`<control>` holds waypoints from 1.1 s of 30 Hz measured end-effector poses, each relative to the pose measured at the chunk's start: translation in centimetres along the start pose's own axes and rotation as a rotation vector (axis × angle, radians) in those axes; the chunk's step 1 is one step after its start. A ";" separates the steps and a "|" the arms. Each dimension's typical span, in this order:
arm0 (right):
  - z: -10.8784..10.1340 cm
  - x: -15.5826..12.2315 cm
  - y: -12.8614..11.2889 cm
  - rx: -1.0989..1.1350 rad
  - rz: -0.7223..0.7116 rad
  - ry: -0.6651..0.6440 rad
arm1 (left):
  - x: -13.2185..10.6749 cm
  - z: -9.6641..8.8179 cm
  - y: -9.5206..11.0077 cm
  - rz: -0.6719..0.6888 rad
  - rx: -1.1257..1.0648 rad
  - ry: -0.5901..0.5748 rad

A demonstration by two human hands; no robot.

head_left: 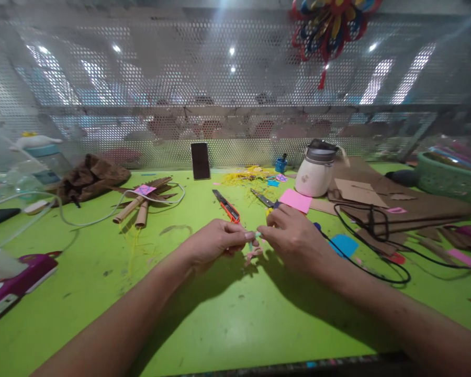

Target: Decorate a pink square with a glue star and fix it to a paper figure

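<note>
Near the middle of the green table, my left hand [215,242] pinches a thin pale green strip [258,235] between thumb and forefinger. My right hand [292,235] has its fingertips closed at the strip's other end. Small pink curled scraps [254,254] show just below the fingertips; whether they are attached to the strip I cannot tell. An orange box cutter [226,206] lies beyond my left hand. Scissors [262,198] lie behind my right hand, which partly hides them, beside a pink paper square [296,200].
Paper rolls with a pink star tag [141,207] lie left, near a white cable. A phone [200,161] stands upright at the back. A white jar [316,170], brown paper [408,204], a black cable [371,262] and a green basket [451,178] occupy the right. A purple power strip [21,285] sits front left.
</note>
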State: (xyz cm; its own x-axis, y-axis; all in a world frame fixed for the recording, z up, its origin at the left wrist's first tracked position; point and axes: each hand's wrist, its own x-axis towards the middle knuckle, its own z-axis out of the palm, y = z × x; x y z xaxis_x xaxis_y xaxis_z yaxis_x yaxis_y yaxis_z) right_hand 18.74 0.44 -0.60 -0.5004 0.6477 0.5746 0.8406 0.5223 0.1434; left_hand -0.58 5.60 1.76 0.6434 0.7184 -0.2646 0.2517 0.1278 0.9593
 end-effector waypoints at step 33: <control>-0.2 -0.1 -3.0 0.559 0.318 0.113 | -0.3 3.2 -0.8 0.167 -0.478 0.036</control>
State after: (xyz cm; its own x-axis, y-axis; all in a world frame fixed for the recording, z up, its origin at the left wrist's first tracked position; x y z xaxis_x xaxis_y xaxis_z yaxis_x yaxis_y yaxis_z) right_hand 16.30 -1.25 -0.93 -0.1951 0.7718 0.6053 0.6940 0.5447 -0.4708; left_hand 1.41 3.09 0.75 0.6190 0.7780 -0.1079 -0.2171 0.3015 0.9284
